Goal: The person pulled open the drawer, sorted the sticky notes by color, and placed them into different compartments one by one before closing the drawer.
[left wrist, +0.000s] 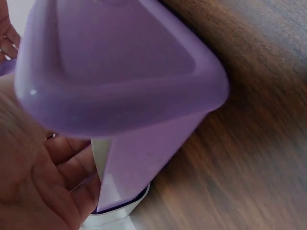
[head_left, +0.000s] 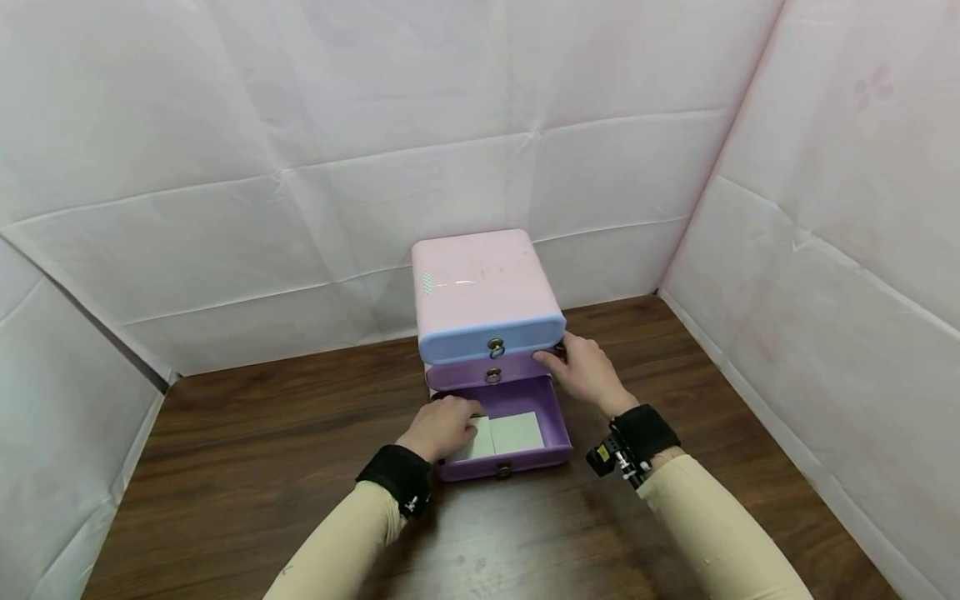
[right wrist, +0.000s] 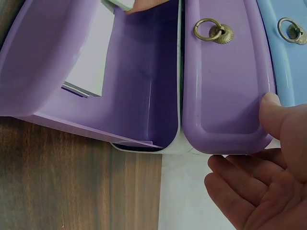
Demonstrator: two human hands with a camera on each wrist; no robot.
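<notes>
Left hand [head_left: 442, 427] reaches into open purple plastic bottom drawer [head_left: 551, 421], fingers curled on pale flat card [head_left: 516, 433]; right hand [head_left: 588, 373], fingers relaxed, steadies pink three-drawer plastic cabinet [head_left: 480, 279].

free: open bottom drawer [head_left: 551, 417] from above | blocked: middle drawer [head_left: 480, 372] overhangs its rear | sides: bare table [head_left: 247, 467]

a dark brown wooden table [head_left: 262, 467] with a lengthwise grain spreads under and around both hands, running out to the left of the left hand [head_left: 442, 427] and to the right of the right hand [head_left: 588, 375]. well beyond the hands, a creased white cloth back wall [head_left: 300, 167] rises from the table's far edge. a white side wall [head_left: 862, 250] stands well to the right of the right hand, another [head_left: 60, 417] well to the left of the left hand
</notes>
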